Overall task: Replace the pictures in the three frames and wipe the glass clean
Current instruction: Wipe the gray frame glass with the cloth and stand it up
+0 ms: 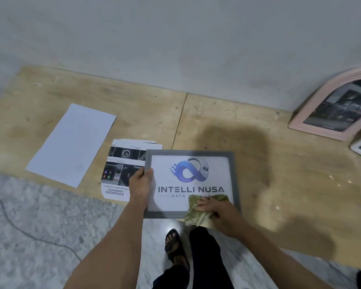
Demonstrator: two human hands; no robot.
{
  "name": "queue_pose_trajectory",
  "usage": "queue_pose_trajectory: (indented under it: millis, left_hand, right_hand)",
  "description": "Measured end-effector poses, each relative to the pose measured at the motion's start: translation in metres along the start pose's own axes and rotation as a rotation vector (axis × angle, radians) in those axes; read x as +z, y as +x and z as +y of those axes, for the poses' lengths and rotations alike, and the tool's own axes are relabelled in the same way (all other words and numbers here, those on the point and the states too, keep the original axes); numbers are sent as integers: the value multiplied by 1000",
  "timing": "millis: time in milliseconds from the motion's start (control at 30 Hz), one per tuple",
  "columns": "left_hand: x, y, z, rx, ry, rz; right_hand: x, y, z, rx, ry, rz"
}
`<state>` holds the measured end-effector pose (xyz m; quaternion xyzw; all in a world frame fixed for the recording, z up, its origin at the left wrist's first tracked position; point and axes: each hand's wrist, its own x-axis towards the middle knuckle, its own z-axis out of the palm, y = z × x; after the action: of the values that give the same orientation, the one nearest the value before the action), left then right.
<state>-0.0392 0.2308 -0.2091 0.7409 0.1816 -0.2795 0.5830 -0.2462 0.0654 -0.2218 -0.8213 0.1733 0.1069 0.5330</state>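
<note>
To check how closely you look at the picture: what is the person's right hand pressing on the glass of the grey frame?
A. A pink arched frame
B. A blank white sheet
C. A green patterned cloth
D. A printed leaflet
C: the right hand presses a green patterned cloth on the lower right of the grey frame, while the left hand grips the frame's left edge.

grey frame [189,151]: blue-purple logo on white
cloth [198,213]: green and cream mottle
arched frame [313,101]: pink
counter [258,163]: pale wood
sheet [71,144]: white
</note>
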Motion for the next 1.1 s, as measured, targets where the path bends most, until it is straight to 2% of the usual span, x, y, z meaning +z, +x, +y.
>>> queue_pose_trajectory:
  millis: [100, 133, 233, 300, 400, 500, 600, 700, 767, 833, 933, 1000, 1100]
  left_hand:
    - [3, 0, 2, -10, -22, -31]
    - [6, 0, 5, -5, -21, -48]
    - [22, -2, 12, 18, -8, -107]
    - [35, -3, 13, 32, 8, -138]
    - [47, -1, 10, 43, 28, -139]
    - [48, 4, 4, 1, 10, -111]
    - [47, 6, 4, -47, -41, -128]
    - [44, 2, 16, -72, -80, -191]
    - [40, -1, 31, -56, -83, -232]
    - [38, -6, 53, -22, -95, -275]
    - [43, -21, 96, 59, -108, -331]
    - [47, -33, 124, 146, -131, -344]
    - [46, -47, 156, 239, -224, -315]
  right_hand:
    - [-27, 6, -18, 159, 99, -34]
    - [-39, 17, -27, 180, 136, 30]
    - [-70, 62, -43, 127, 154, 453]
    - [-80, 89, -41, 66, 89, 568]
    - [-66, 104, -22, 53, -35, 465]
    - [-28, 75, -3, -31, -117, 325]
    - [0, 29, 0, -48, -38, 151]
    - [-15, 9, -18, 85, 122, 19]
    - [-43, 17, -46, 74, 180, 108]
    - [-82, 43, -81, -28, 178, 349]
    - [-137, 101, -133, -228, -5, 613]
    - [-147, 126, -155, -309, -156, 642]
    - [-114, 118, -164, -391, -311, 595]
